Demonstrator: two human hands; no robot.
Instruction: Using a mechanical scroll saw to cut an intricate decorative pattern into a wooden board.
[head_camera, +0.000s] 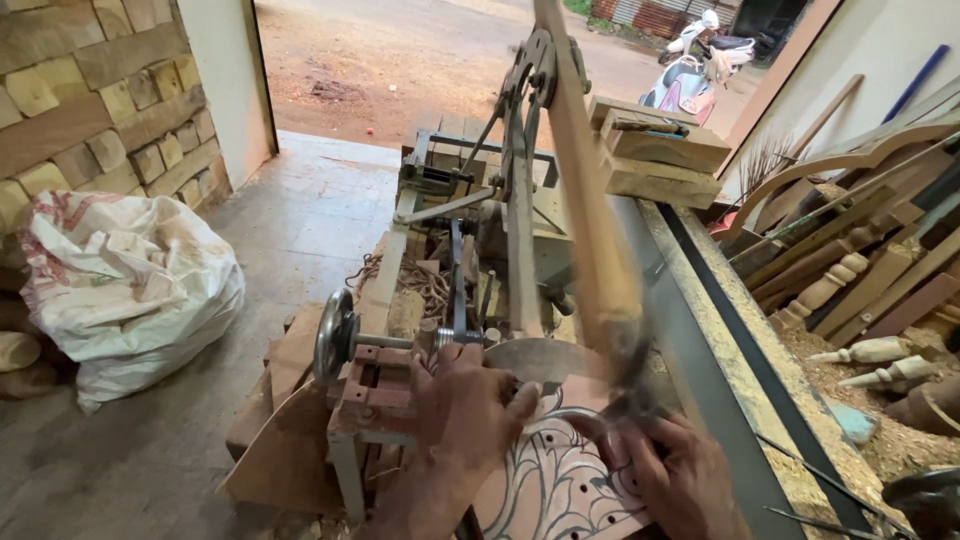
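A flat wooden panel (560, 490) with a drawn leaf pattern and several drilled holes lies on the table of a jigsaw machine (520, 230). My left hand (465, 415) presses down on the panel's left part, fingers spread toward the blade. On the panel's right side my right hand (680, 480) rests, next to the blurred lower end of the long wooden saw arm (590, 210). That arm slants up toward the top of the view and looks blurred from motion. The blade itself is too blurred to make out.
A grey handwheel (335, 335) sticks out on the machine's left. A full white sack (130, 285) lies on the floor at left by stacked wood blocks (90, 90). Turned spindles and planks (860, 290) pile up at right. A scooter (695, 70) stands outside.
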